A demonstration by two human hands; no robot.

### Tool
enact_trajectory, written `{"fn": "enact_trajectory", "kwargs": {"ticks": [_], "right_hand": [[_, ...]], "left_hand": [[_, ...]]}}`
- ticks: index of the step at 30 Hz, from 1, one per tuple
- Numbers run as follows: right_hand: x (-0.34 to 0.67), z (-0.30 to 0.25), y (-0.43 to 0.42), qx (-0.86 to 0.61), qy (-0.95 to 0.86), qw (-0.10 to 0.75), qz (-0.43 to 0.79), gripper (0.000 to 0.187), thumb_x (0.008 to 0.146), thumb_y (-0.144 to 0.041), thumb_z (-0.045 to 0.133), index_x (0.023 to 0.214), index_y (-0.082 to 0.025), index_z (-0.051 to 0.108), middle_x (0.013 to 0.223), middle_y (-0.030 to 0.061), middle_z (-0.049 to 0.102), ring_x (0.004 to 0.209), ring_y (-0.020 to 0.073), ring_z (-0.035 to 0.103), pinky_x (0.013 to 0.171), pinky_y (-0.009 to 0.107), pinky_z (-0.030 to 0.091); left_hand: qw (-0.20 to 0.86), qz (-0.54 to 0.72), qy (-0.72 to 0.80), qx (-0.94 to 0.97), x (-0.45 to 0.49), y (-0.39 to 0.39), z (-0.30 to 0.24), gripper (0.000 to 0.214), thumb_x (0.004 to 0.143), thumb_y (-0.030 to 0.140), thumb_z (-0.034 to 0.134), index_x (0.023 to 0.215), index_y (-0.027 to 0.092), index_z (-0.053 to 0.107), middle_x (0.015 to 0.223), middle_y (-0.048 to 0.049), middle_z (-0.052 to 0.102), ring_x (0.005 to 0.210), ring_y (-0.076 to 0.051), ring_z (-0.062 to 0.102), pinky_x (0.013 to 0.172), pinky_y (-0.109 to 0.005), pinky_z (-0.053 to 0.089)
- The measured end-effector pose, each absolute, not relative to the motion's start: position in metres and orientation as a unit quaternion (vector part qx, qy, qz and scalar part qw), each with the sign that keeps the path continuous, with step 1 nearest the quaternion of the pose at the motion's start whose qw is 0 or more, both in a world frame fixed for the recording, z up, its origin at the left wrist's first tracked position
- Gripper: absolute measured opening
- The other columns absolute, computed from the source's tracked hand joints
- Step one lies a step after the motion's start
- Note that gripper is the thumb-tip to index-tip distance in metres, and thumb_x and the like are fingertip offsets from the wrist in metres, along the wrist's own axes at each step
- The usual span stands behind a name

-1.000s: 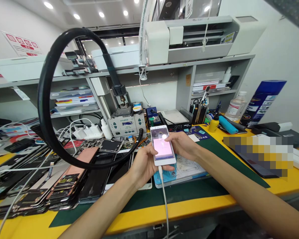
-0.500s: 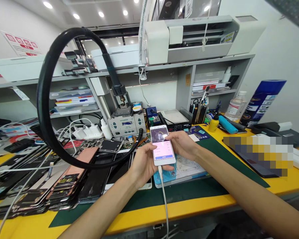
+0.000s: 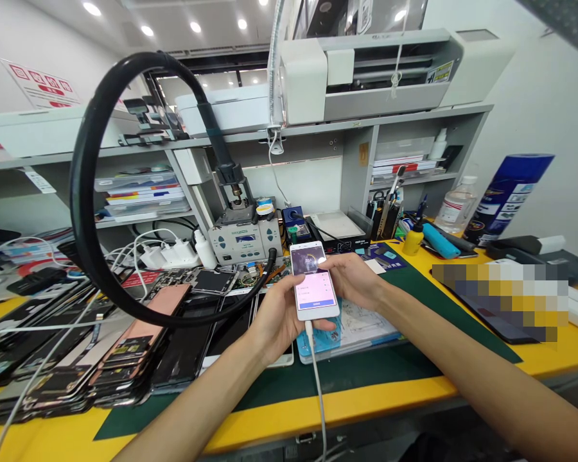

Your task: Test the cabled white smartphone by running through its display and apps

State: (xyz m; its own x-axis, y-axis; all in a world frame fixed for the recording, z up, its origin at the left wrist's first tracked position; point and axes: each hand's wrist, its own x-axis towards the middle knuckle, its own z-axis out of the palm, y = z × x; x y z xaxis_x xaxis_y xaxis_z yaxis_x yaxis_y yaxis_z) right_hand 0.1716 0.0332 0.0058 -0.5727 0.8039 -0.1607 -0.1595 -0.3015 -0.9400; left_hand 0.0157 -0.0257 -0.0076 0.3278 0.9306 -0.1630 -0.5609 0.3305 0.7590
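A white smartphone (image 3: 315, 290) with its screen lit is held upright between both hands over the bench. My left hand (image 3: 280, 314) wraps around its left side and back, the thumb resting on the screen. My right hand (image 3: 354, 279) grips the right edge, its thumb over the upper part of the screen; its other fingers are hidden behind the phone. A white charging cable (image 3: 317, 378) is plugged into the phone's bottom end and runs down past the bench edge. Under the phone lies a light-blue and white booklet or packet (image 3: 366, 330) on the green mat (image 3: 443, 321).
Stacked phone parts (image 3: 130, 359) cover the left bench. A thick black hose (image 3: 84, 192) loops above them from the grey hot-air station (image 3: 245, 239). To the right stand a yellow bottle (image 3: 413, 240), a clear bottle (image 3: 455, 205) and a blue spray can (image 3: 505, 199). A shelf (image 3: 318, 128) spans the back.
My left thumb has shifted slightly up and right on the screen. The phone, cable and right hand stay almost where they were.
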Motion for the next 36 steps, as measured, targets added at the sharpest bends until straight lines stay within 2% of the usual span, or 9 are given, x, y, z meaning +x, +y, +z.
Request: {"fn": "enact_trajectory", "kwargs": {"ticks": [6, 16, 26, 31, 36], "right_hand": [[0.172, 0.006, 0.033, -0.334, -0.493, 0.330, 0.733, 0.030, 0.081, -0.026, 0.052, 0.103, -0.014, 0.068, 0.081, 0.0077, 0.073, 0.075, 0.0234, 0.063, 0.067, 0.032, 0.043], [0.172, 0.000, 0.038, -0.306, -0.497, 0.324, 0.745, 0.032, 0.085, -0.030, 0.049, 0.108, -0.015, 0.067, 0.091, 0.0083, 0.074, 0.083, 0.0256, 0.064, 0.073, 0.035, 0.045], [0.171, 0.006, 0.035, -0.318, -0.487, 0.327, 0.745, 0.036, 0.092, -0.037, 0.044, 0.111, -0.016, 0.066, 0.092, 0.0080, 0.074, 0.080, 0.0248, 0.064, 0.068, 0.033, 0.044], [0.171, 0.005, 0.034, -0.321, -0.490, 0.328, 0.741, 0.036, 0.092, -0.037, 0.044, 0.111, -0.016, 0.066, 0.092, 0.0081, 0.074, 0.079, 0.0247, 0.064, 0.067, 0.032, 0.044], [0.172, 0.004, 0.035, -0.315, -0.499, 0.326, 0.738, 0.038, 0.092, -0.041, 0.045, 0.113, -0.018, 0.066, 0.095, 0.0076, 0.074, 0.082, 0.0252, 0.064, 0.069, 0.033, 0.044]], "left_hand": [[0.766, 0.495, 0.292, 0.289, 0.017, -0.029, 0.000, 0.038, 0.095, 0.030, 0.044, 0.128, 0.013, 0.052, 0.106, -0.0144, 0.068, 0.086, -0.025, 0.069, 0.065, -0.038, 0.062], [0.750, 0.486, 0.321, 0.313, 0.014, -0.025, -0.012, 0.045, 0.089, 0.026, 0.055, 0.132, 0.013, 0.049, 0.106, -0.0158, 0.068, 0.082, -0.025, 0.070, 0.058, -0.037, 0.062], [0.718, 0.497, 0.336, 0.352, 0.017, -0.028, -0.011, 0.062, 0.071, -0.002, 0.058, 0.130, 0.016, 0.049, 0.109, -0.0125, 0.068, 0.084, -0.024, 0.069, 0.060, -0.038, 0.063], [0.742, 0.496, 0.307, 0.331, 0.016, -0.027, -0.008, 0.062, 0.069, 0.001, 0.050, 0.128, 0.016, 0.051, 0.109, -0.0113, 0.068, 0.084, -0.025, 0.069, 0.063, -0.040, 0.063], [0.767, 0.496, 0.280, 0.296, 0.013, -0.027, -0.008, 0.054, 0.077, 0.007, 0.045, 0.130, 0.014, 0.050, 0.107, -0.0125, 0.068, 0.086, -0.024, 0.069, 0.067, -0.041, 0.062]]}}
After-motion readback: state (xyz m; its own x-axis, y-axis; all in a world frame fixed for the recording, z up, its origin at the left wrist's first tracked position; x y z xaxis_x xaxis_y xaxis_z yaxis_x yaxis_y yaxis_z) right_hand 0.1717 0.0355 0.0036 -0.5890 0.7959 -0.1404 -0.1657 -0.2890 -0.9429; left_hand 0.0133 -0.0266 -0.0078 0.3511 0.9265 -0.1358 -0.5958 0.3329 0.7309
